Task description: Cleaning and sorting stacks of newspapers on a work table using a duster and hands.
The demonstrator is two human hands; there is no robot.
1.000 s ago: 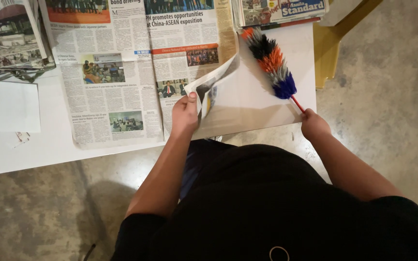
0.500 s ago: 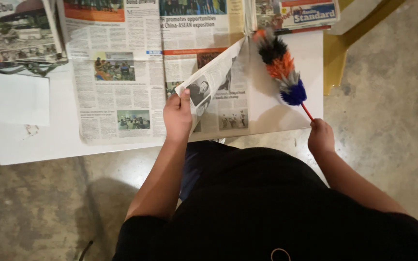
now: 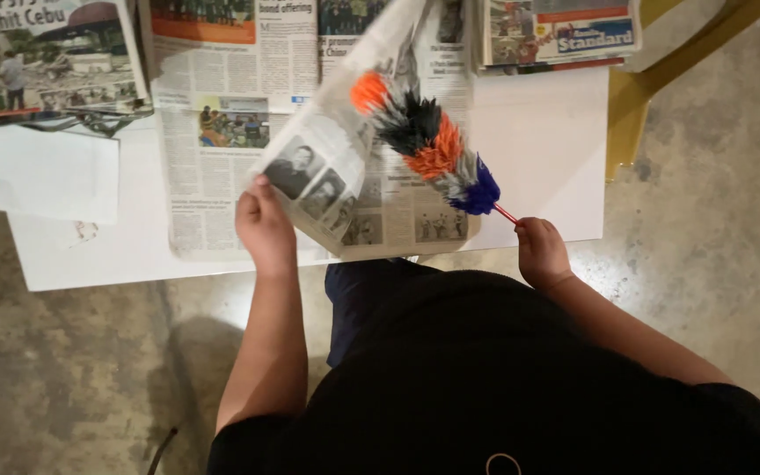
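A: Bare concrete floor (image 3: 705, 202), low white table (image 3: 547, 149) covered in newspapers, yellow frame (image 3: 626, 114) showing at its right edge. Seen from above, person in a black top up against the near edge.

B: Hands?

A: Left hand (image 3: 266, 224) pinches the lower corner of a newspaper page (image 3: 327, 167) and holds it lifted, folded up and over toward the left. That exposes the sheet underneath. Right hand (image 3: 540, 251) is closed around the thin red handle of a feather duster (image 3: 428, 141).

B: Where's the duster head?

A: Orange, black and blue fluff lies diagonally across the open paper, tip up-left against the raised page, blue end near the handle. Looks like the page is held up so the head can get at the layer below. That's my read, not certain.

B: Grip firm?

A: Right fist fully wrapped, only a short bit of handle visible. Left is a thumb-and-fingers pinch on the paper edge.

B: Other stuff?

A: Loose white sheet (image 3: 54, 171) at the left, folded paper (image 3: 560, 31) top right, more spreads along the far side.
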